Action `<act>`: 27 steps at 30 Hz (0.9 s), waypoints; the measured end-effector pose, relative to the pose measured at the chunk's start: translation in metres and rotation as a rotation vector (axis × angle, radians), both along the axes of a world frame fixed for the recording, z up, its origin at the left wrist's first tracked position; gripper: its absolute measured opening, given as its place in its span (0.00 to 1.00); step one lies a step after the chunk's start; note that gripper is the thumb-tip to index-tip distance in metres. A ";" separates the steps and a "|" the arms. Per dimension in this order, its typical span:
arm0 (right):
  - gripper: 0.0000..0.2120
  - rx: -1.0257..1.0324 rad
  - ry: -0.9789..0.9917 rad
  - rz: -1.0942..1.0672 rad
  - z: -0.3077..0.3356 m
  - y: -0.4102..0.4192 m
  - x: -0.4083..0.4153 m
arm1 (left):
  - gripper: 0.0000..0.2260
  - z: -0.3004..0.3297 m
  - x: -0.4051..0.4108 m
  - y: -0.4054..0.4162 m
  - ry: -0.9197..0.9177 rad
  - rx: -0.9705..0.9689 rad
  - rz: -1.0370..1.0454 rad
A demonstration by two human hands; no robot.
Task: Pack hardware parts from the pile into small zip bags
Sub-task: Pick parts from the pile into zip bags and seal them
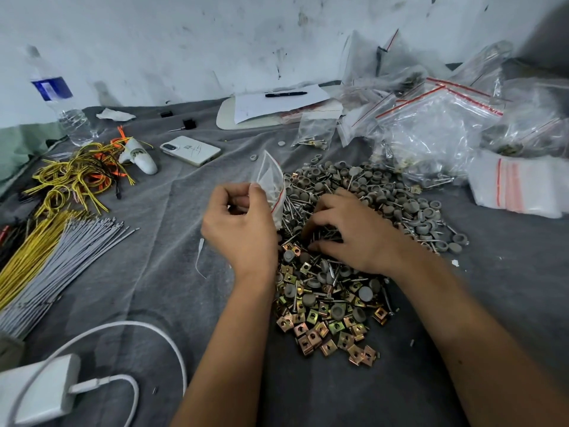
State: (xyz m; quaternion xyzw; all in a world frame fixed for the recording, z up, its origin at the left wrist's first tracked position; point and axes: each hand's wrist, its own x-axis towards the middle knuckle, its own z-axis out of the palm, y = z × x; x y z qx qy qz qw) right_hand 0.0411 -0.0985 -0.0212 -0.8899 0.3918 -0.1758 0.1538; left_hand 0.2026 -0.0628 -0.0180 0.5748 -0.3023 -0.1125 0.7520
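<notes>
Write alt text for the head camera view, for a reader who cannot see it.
A person's left hand holds a small zip bag upright beside a pile of screws, grey caps and brass square nuts, while the right hand reaches into the pile. Around them on the grey cloth lie cable ties, a phone and filled bags.

A makeshift hardware-packing workshop: a counter (172, 217) draped in grey cloth carries a pile of screws, caps and square nuts (335, 272), bundled cable ties (58, 260), heaped zip bags (431, 124) and paperwork (277, 103) against a scuffed white wall (184, 41).
</notes>
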 end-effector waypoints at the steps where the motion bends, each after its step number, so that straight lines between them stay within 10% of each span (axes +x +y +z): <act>1: 0.11 0.006 0.007 -0.001 0.000 0.000 0.000 | 0.07 0.000 0.000 0.000 -0.006 0.003 -0.006; 19: 0.04 0.040 -0.294 -0.045 0.005 0.009 0.002 | 0.08 0.001 -0.001 0.001 0.000 0.002 -0.032; 27: 0.14 -0.080 0.083 0.017 0.003 0.015 0.021 | 0.08 0.001 -0.001 0.001 0.015 0.010 -0.026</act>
